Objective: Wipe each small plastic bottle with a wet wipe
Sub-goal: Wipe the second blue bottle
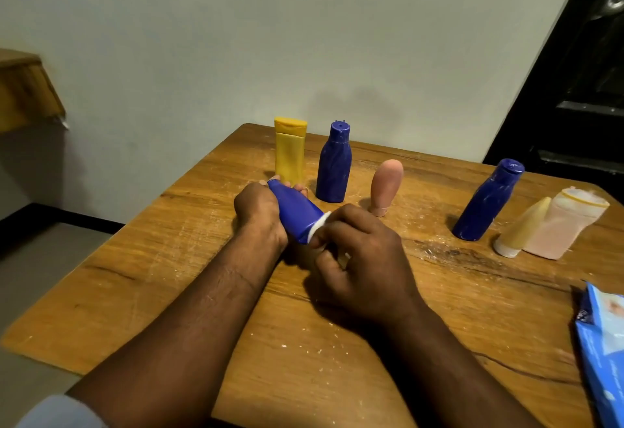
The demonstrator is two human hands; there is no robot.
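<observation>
My left hand (258,211) grips a blue plastic bottle (295,213) that lies tilted above the wooden table (169,258). My right hand (364,255) holds a white wet wipe (320,225) pressed against the bottle's near end; most of the wipe is hidden under the fingers. Behind stand a yellow bottle (289,150), a dark blue bottle (334,164) and a pink bottle (386,186) resting on its cap. Further right are a second dark blue bottle (486,201), a cream tube (521,228) and a pale pink bottle (567,225).
A blue pack of wet wipes (604,350) lies at the table's right edge. The table is scratched and dusted with white specks. A grey wall is close behind it, a dark door (580,89) at the right, and a wooden shelf (23,89) at the left.
</observation>
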